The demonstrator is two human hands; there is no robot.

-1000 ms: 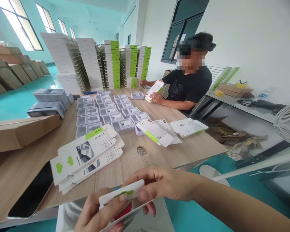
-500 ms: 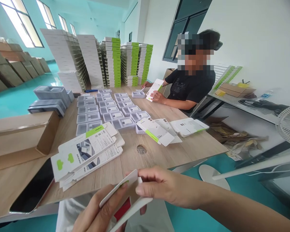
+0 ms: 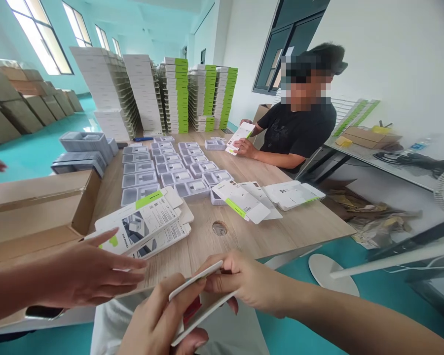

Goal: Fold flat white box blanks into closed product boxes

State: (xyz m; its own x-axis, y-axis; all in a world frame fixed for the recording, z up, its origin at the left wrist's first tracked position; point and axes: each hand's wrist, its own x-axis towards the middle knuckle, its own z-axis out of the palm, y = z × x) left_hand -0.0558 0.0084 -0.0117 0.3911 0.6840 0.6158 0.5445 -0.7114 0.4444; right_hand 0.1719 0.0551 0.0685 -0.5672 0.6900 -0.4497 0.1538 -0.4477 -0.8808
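Note:
Both my hands hold one flat white carton (image 3: 192, 301) with a green mark, low over the near table edge. My left hand (image 3: 155, 323) grips it from below, fingers curled round its lower end. My right hand (image 3: 244, 283) pinches its upper flap, which stands slightly apart from the body and shows red inside. Just left of it, another person's hand (image 3: 89, 271) reaches in from the left, fingers spread on the stack of flat printed cartons (image 3: 144, 227).
On the wooden table (image 3: 281, 227) lie rows of grey plastic trays (image 3: 163, 170), more flat cartons (image 3: 244, 199) and an open brown box (image 3: 37, 207). Tall stacks of white and green boxes (image 3: 177, 93) stand at the back. A seated person in black (image 3: 296, 133) holds a carton.
Another person's hand has come in from the left onto the stack of flat cartons. The carton's flap in my hands has opened further. The view has shifted slightly.

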